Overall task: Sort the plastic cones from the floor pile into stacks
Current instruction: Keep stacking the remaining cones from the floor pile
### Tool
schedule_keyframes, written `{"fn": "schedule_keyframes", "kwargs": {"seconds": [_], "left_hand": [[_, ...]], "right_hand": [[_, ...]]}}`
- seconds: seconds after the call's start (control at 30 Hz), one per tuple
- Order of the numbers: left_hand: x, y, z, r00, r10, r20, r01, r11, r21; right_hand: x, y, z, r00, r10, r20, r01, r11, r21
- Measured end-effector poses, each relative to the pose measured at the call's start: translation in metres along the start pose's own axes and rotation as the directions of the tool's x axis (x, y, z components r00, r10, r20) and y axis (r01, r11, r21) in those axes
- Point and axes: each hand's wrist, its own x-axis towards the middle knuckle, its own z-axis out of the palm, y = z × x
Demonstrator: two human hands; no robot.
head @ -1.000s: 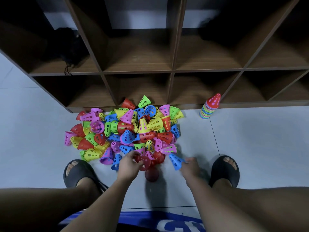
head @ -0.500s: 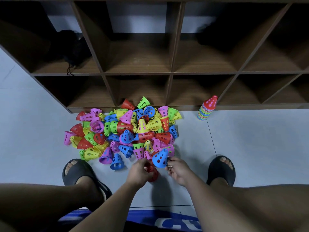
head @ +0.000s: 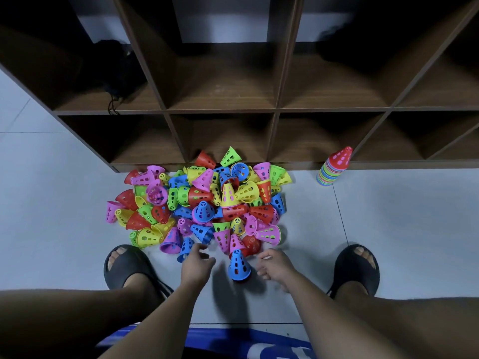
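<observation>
**Fingers (head: 201, 247) loose and empty, with an upright cone standing between them**

Fingers of both hands are relaxed and hold nothing. The left hand (head: 198, 265) reaches forward with its fingers lightly spread. The right hand (head: 276, 266) hangs with its fingers loosely curled.

Between the two hands, an upright blue cone (head: 239, 265) stands on the floor (head: 388, 229). A red rim (head: 239, 280) shows under its base, so it probably caps a red cone as the start of a new stack. That is the first risk, because it stands close to both hands. A careless sweep of either wrist toward the pile would tip it or knock the pair apart.

Just beyond the left fingertips a fallen blue cone (head: 185, 251) lies on its side. Whether the fingers touch it I cannot tell. Lying that way, it would likely roll off under a one-sided push rather than come up cleanly.

Farther on, the pile (head: 204, 203) is a loose tangle against the foot of the shelf unit (head: 274, 110). Several cones look nested or wedged together. Lifting one may drag a neighbour out and scatter others across the smooth floor, perhaps toward the black sandals (head: 127, 263). The holes in the cone walls could also snag a fingertip.

Farthest away, at the right, the finished stack (head: 333, 167) stands just beside the shelf unit. It is tall and appears to lean, though the wide lens may account for that. A cone pressed on off-centre could topple it.
</observation>
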Motion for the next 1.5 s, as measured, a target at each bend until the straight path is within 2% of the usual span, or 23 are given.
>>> {"fn": "schedule_keyframes", "kwargs": {"seconds": [0.07,0.2,0.3,0.4,0.5,0.6,0.73,0.83,1.0,1.13,1.3,1.5], "left_hand": [[0.011,-0.007,-0.006,0.997,-0.039,-0.062,0.038,0.999,-0.023],[0.025,-0.017,-0.012,0.977,-0.134,-0.166,0.131,0.991,-0.033],[0.030,-0.022,-0.014,0.962,-0.175,-0.210,0.176,0.984,-0.013],[0.034,-0.026,-0.015,0.956,-0.194,-0.218,0.193,0.981,-0.025],[0.034,-0.025,-0.015,0.952,-0.210,-0.223,0.202,0.978,-0.056],[0.035,-0.025,-0.015,0.941,-0.232,-0.247,0.205,0.970,-0.128],[0.038,-0.026,-0.020,0.918,-0.261,-0.300,0.223,0.962,-0.155],[0.036,-0.024,-0.023,0.926,-0.233,-0.298,0.210,0.972,-0.107],[0.022,-0.005,-0.025,0.945,-0.177,-0.274,0.134,0.977,-0.169],[0.013,0.002,-0.030,0.960,-0.176,-0.219,0.124,0.965,-0.230],[-0.007,0.013,-0.029,0.980,-0.198,-0.009,0.166,0.848,-0.503],[-0.026,0.013,-0.017,0.950,-0.228,0.215,0.308,0.802,-0.511]], "right_hand": [[0.005,-0.001,-0.004,0.999,-0.009,-0.048,0.009,1.000,-0.001],[0.026,-0.005,-0.021,0.954,-0.100,-0.283,0.062,0.988,-0.140],[0.035,-0.009,-0.032,0.922,-0.152,-0.357,0.085,0.977,-0.196],[0.047,-0.007,-0.036,0.925,-0.182,-0.332,0.117,0.971,-0.208],[0.057,-0.001,-0.034,0.955,-0.126,-0.268,0.089,0.985,-0.148],[0.056,0.001,-0.033,0.958,-0.095,-0.270,0.073,0.993,-0.090],[0.043,-0.001,-0.033,0.941,-0.084,-0.328,0.068,0.996,-0.060],[0.039,0.002,-0.034,0.922,-0.098,-0.374,0.071,0.994,-0.088],[0.031,0.001,-0.040,0.895,-0.081,-0.440,0.038,0.994,-0.105],[0.024,0.001,-0.040,0.888,-0.077,-0.454,0.014,0.990,-0.141],[0.018,0.016,-0.039,0.901,-0.038,-0.432,-0.007,0.995,-0.102],[0.041,0.042,-0.037,0.948,-0.030,-0.317,0.027,1.000,-0.014]]}}
